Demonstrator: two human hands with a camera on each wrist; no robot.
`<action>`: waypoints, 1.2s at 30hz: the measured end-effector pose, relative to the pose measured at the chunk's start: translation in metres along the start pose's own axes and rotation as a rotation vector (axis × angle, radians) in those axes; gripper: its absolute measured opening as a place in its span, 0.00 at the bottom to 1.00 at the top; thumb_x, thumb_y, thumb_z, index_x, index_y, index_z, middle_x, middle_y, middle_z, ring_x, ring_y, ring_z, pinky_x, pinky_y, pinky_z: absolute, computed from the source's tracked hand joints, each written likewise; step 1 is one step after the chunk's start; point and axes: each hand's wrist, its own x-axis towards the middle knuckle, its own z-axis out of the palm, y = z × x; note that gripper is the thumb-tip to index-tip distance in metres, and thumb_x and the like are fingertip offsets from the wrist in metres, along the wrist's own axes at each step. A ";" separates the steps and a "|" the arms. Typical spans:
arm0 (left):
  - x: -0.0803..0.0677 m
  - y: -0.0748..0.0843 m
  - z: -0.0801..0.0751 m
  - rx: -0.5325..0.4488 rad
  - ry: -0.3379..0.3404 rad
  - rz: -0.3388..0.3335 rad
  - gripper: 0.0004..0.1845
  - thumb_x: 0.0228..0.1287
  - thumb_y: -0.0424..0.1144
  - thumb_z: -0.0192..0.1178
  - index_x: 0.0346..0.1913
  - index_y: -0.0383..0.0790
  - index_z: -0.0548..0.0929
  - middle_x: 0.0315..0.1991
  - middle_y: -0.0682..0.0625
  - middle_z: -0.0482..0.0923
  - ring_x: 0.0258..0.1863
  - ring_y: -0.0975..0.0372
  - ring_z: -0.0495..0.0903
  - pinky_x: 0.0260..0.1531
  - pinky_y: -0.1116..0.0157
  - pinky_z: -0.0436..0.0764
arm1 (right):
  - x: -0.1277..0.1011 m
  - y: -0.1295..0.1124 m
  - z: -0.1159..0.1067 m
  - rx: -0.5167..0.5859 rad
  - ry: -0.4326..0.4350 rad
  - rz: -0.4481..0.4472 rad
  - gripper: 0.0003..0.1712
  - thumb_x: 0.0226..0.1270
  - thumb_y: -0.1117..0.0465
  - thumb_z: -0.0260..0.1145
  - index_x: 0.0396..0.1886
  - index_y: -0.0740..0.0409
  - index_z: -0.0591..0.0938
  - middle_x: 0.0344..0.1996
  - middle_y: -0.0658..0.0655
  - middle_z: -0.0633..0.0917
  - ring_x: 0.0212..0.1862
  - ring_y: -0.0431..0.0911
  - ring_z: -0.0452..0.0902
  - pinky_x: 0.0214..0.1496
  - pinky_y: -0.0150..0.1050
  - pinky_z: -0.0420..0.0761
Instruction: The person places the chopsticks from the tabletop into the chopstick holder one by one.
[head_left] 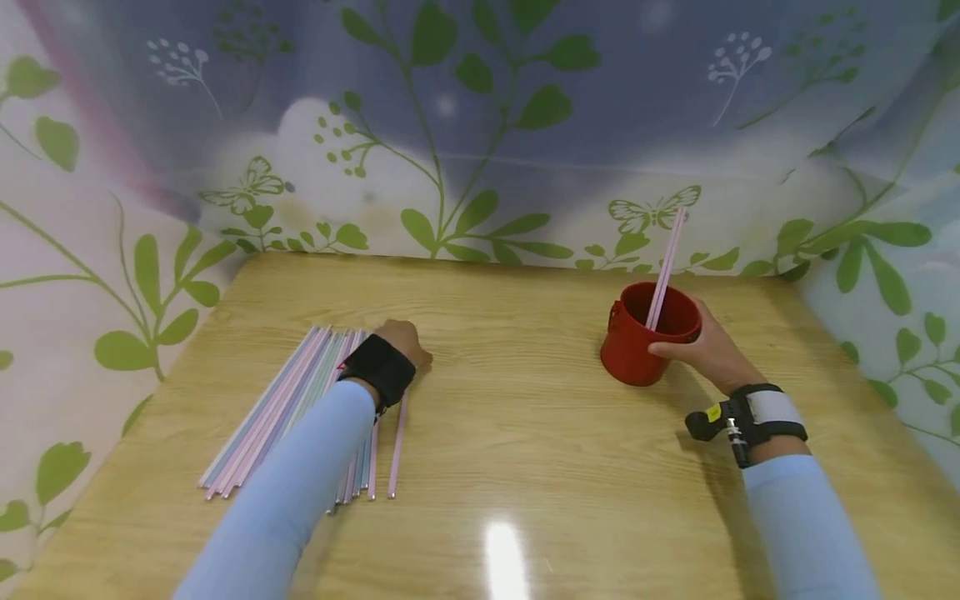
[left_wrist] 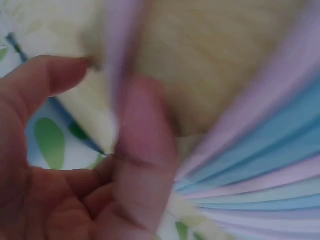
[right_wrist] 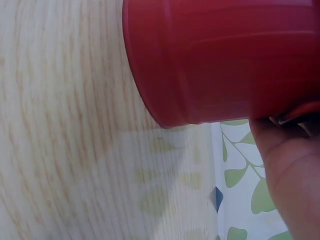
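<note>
My left hand (head_left: pixel 405 340) is over the right side of a spread of thin pastel sticks (head_left: pixel 277 408). In the left wrist view, its thumb (left_wrist: pixel 145 120) touches a blurred pink stick (left_wrist: pixel 121 50); the index fingertip (left_wrist: pixel 70 75) is on the other side, with a gap to the stick. That pink stick (head_left: pixel 397 454) lies slightly apart from the others, its upper part hidden by the hand. At the right, my right hand (head_left: pixel 712 350) grips a small red bucket (head_left: pixel 633 354) by its side, thumb at the rim. Two pink sticks (head_left: pixel 666 267) lean upright inside the bucket.
Everything stands on a wood-grain table (head_left: pixel 510 400). Behind it and at both sides hangs a cloth (head_left: pixel 480 200) printed with leaves and butterflies. A black wrist strap (head_left: pixel 378 367) is on the left wrist, a camera strap (head_left: pixel 772 417) on the right.
</note>
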 end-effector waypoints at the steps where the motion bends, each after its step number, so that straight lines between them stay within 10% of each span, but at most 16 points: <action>1: -0.002 -0.003 0.003 -0.020 0.011 0.004 0.17 0.45 0.44 0.59 0.10 0.37 0.73 0.15 0.47 0.74 0.14 0.60 0.68 0.16 0.64 0.71 | -0.001 0.001 -0.001 0.003 0.001 0.002 0.44 0.50 0.61 0.63 0.62 0.48 0.48 0.57 0.53 0.59 0.56 0.46 0.57 0.43 0.24 0.68; 8: 0.010 -0.006 0.018 -0.026 0.140 0.037 0.06 0.36 0.35 0.56 0.13 0.35 0.75 0.19 0.42 0.77 0.17 0.57 0.72 0.15 0.62 0.72 | 0.000 0.002 -0.001 0.019 -0.002 -0.013 0.43 0.50 0.62 0.63 0.62 0.47 0.48 0.57 0.53 0.60 0.56 0.46 0.57 0.43 0.23 0.69; 13: 0.016 0.019 -0.001 -0.099 0.122 0.012 0.13 0.40 0.42 0.60 0.14 0.35 0.76 0.22 0.42 0.78 0.20 0.56 0.76 0.21 0.64 0.74 | 0.000 0.003 0.000 0.030 -0.005 -0.025 0.43 0.50 0.62 0.63 0.62 0.45 0.49 0.56 0.53 0.60 0.56 0.48 0.57 0.44 0.25 0.69; 17: 0.020 0.055 -0.036 -0.407 0.264 0.160 0.09 0.44 0.41 0.59 0.21 0.38 0.78 0.21 0.47 0.79 0.17 0.62 0.76 0.19 0.70 0.74 | -0.001 0.004 0.002 0.038 0.008 -0.024 0.43 0.49 0.62 0.63 0.62 0.46 0.50 0.56 0.53 0.61 0.56 0.47 0.58 0.44 0.24 0.68; 24: 0.004 0.140 -0.105 -1.206 0.787 0.599 0.09 0.50 0.30 0.56 0.36 0.34 0.70 0.33 0.44 0.75 0.33 0.65 0.77 0.34 0.75 0.75 | -0.001 0.001 0.004 0.040 0.001 -0.033 0.43 0.50 0.63 0.62 0.62 0.47 0.48 0.57 0.53 0.60 0.56 0.46 0.57 0.44 0.24 0.68; 28: -0.016 0.180 -0.107 -1.339 0.736 0.680 0.09 0.51 0.28 0.54 0.37 0.32 0.69 0.34 0.40 0.76 0.34 0.63 0.77 0.35 0.76 0.75 | 0.000 0.000 0.005 0.034 -0.010 -0.031 0.44 0.51 0.62 0.62 0.62 0.45 0.47 0.58 0.53 0.59 0.57 0.46 0.56 0.45 0.25 0.67; 36: -0.003 0.215 -0.028 -1.050 0.561 0.637 0.09 0.54 0.35 0.53 0.39 0.38 0.72 0.36 0.48 0.77 0.36 0.67 0.76 0.36 0.81 0.72 | -0.002 0.002 0.005 0.002 0.006 -0.023 0.44 0.52 0.60 0.62 0.62 0.45 0.46 0.58 0.53 0.58 0.57 0.50 0.56 0.47 0.29 0.66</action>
